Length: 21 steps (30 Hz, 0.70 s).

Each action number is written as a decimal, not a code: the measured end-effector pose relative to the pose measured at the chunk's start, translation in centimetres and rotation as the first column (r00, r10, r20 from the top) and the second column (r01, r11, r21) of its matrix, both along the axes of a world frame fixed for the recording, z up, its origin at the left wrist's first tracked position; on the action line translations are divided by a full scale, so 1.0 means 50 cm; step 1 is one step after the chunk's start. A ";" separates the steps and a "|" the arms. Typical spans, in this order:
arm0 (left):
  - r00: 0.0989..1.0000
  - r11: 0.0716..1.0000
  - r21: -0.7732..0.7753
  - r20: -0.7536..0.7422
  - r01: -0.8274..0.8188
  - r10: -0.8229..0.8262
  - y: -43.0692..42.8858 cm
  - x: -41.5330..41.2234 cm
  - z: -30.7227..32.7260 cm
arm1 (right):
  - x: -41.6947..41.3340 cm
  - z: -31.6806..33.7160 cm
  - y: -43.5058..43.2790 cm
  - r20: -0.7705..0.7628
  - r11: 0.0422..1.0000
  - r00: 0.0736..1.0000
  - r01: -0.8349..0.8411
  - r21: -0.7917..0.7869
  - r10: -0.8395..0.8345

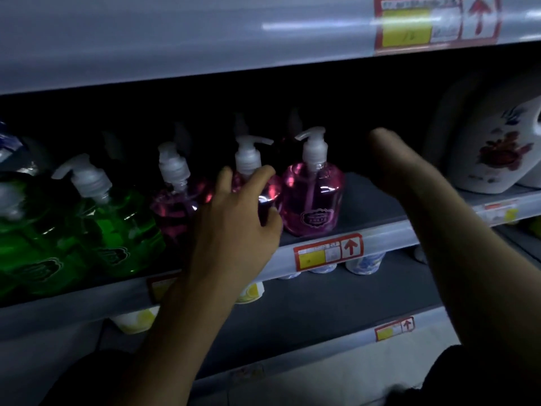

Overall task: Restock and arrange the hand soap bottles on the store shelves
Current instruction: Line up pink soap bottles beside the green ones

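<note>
Pump bottles of hand soap stand in a row on the middle shelf (377, 234). Two green bottles (123, 227) are at the left, then pink ones. My left hand (234, 218) wraps its fingers around the middle pink bottle (270, 190), whose white pump sticks up above my fingers. Another pink bottle (178, 205) stands just left of it, and a bright pink bottle (313, 197) stands just right, near the shelf's front edge. My right hand (409, 171) hovers flat and blurred over the bare shelf space right of that bottle, holding nothing.
A white jug with a red flower print (494, 159) stands at the right end of the shelf. Price tags with red arrows (328, 253) run along the shelf edges. Below are small white cups with yellow (137, 319) and blue (364, 263) prints. The upper shelf edge (205, 39) overhangs.
</note>
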<state>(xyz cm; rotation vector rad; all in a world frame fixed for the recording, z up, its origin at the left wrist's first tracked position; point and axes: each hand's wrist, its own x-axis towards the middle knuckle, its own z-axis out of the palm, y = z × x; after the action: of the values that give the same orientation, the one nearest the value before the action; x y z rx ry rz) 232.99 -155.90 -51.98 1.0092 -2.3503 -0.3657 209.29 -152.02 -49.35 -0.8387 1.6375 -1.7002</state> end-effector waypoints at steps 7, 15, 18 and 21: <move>1.000 1.000 0.023 -0.002 -0.018 0.018 0.011 0.000 -0.004 | 0.038 -0.038 -0.069 0.027 0.964 0.979 -0.202 0.171 0.200; 0.986 0.996 0.054 -0.157 0.070 -0.061 0.024 0.036 -0.012 | 0.034 -0.028 -0.045 -0.126 0.990 0.990 -0.037 0.140 0.055; 0.954 0.990 -0.108 -0.294 -0.089 0.053 0.005 0.084 0.008 | 0.074 -0.004 -0.008 -0.258 0.811 0.770 0.538 -0.232 -0.584; 0.966 0.987 -0.085 -0.230 -0.138 0.115 -0.026 0.120 0.019 | 0.178 0.012 0.059 -0.543 0.823 0.626 0.344 -0.452 -0.560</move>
<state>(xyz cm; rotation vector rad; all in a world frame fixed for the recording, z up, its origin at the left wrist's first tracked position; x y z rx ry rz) 239.00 -157.19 -51.05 1.0089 -2.0700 -0.2929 218.21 -149.07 -48.76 -1.3892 2.2412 -2.2209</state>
